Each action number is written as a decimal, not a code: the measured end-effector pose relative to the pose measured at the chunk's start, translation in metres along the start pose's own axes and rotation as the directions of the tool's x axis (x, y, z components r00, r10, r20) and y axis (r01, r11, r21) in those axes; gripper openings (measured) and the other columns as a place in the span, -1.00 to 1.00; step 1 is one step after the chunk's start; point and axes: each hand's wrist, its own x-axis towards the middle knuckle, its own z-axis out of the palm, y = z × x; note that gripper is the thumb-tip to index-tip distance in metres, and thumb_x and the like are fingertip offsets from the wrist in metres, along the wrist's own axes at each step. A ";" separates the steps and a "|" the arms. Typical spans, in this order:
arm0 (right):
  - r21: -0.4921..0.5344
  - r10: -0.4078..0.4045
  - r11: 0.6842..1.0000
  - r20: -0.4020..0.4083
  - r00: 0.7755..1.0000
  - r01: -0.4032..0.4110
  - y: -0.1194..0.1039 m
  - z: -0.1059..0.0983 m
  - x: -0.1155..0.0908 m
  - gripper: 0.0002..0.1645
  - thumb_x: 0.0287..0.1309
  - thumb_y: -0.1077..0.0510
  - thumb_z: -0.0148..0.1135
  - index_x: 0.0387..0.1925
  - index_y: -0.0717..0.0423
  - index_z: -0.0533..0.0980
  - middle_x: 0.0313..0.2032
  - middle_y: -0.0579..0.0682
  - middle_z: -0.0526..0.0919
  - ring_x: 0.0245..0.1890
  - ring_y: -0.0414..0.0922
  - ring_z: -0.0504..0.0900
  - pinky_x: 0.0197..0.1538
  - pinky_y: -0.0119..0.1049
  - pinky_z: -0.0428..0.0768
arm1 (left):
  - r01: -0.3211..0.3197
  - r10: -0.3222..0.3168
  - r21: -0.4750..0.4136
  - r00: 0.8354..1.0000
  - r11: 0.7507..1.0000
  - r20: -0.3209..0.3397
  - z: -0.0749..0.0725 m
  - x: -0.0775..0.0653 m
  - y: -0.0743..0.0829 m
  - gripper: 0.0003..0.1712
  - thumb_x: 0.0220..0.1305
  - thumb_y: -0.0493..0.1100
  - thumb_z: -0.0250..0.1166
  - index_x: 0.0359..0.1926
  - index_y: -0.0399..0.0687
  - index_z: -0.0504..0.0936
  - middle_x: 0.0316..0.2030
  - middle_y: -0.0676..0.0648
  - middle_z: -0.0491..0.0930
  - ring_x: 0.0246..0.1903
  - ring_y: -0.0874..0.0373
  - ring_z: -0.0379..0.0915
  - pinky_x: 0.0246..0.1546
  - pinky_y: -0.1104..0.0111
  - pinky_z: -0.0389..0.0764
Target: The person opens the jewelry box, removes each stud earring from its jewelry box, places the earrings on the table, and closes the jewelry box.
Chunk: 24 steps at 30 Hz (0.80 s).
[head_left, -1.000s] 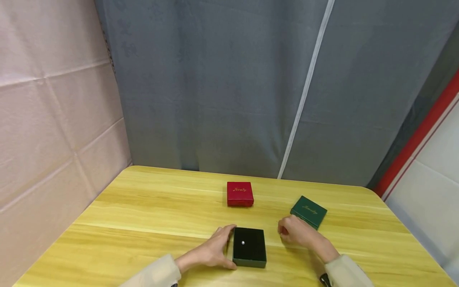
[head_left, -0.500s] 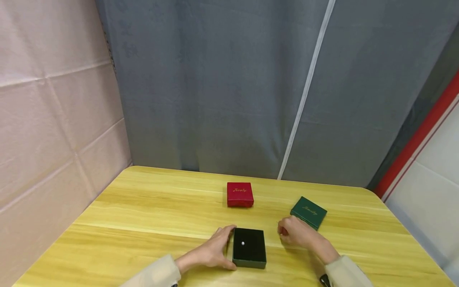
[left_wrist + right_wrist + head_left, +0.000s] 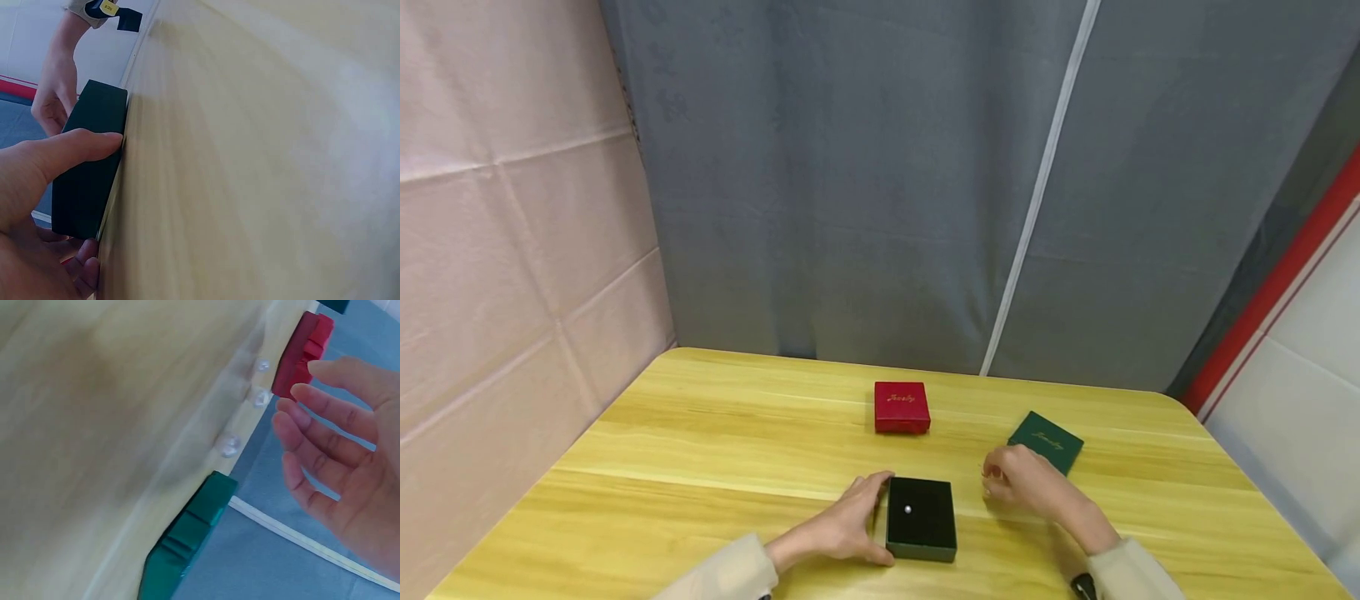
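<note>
My left hand grips the left side of a dark green jewelry box base, thumb at the front and fingers at the back. The box lies on the table; a small white pearl shows on its black insert. In the left wrist view the thumb presses the box's side. My right hand hovers right of the box, fingers bent, in front of a green lettered lid. The right wrist view shows this hand with fingers apart and holding nothing. Several pearls, one of them the nearest pearl, lie on the table beside its fingertips.
A red lettered jewelry box stands farther back on the wooden table. Behind the table's far edge hangs a grey curtain. A pink cloth wall borders the left side.
My right hand has shifted slightly and its fingers have spread a little. The left hand and the boxes stay where they were.
</note>
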 end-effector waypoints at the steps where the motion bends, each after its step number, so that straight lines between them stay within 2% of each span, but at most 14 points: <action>1: -0.008 -0.003 1.000 -0.007 1.000 0.003 -0.001 -0.001 0.000 -0.95 -0.06 0.22 0.24 -0.51 0.14 0.55 -0.54 -0.13 0.55 -0.56 -0.34 0.43 -0.51 -0.47 0.46 | -0.001 0.001 0.001 1.000 1.000 -0.001 0.000 0.000 0.000 0.14 -0.27 -0.04 0.48 0.28 -0.29 0.02 0.16 -0.17 0.22 0.07 0.07 0.14 0.11 0.18 0.27; 9: -0.021 -0.091 0.996 -0.056 0.994 0.090 -0.016 -0.009 0.007 -0.94 -0.02 0.22 0.23 -0.45 0.16 0.55 -0.46 -0.07 0.57 -0.48 -0.20 0.53 -0.45 -0.46 0.50 | -0.009 0.009 0.013 1.000 1.000 -0.009 0.001 0.000 0.000 0.14 -0.28 -0.04 0.48 0.27 -0.29 0.03 0.15 -0.17 0.24 0.06 0.09 0.15 0.11 0.21 0.28; 18: -0.029 -0.202 0.979 -0.115 0.973 0.200 -0.038 -0.008 0.015 -0.92 -0.06 0.26 0.25 -0.43 0.18 0.54 -0.43 -0.03 0.55 -0.48 -0.17 0.55 -0.45 -0.50 0.51 | -0.019 0.019 0.018 1.000 1.000 -0.019 0.001 0.000 -0.001 0.14 -0.29 -0.04 0.49 0.27 -0.30 0.04 0.13 -0.16 0.25 0.05 0.10 0.15 0.10 0.23 0.29; 24: -0.039 -0.252 0.968 -0.133 0.959 0.249 -0.052 -0.004 0.022 -0.87 -0.06 0.23 0.26 -0.41 0.20 0.54 -0.42 -0.03 0.54 -0.50 -0.22 0.52 -0.46 -0.58 0.47 | -0.022 0.023 0.016 0.999 1.000 -0.022 0.001 0.000 -0.001 0.14 -0.30 -0.04 0.49 0.27 -0.30 0.04 0.12 -0.15 0.26 0.03 0.12 0.15 0.09 0.23 0.29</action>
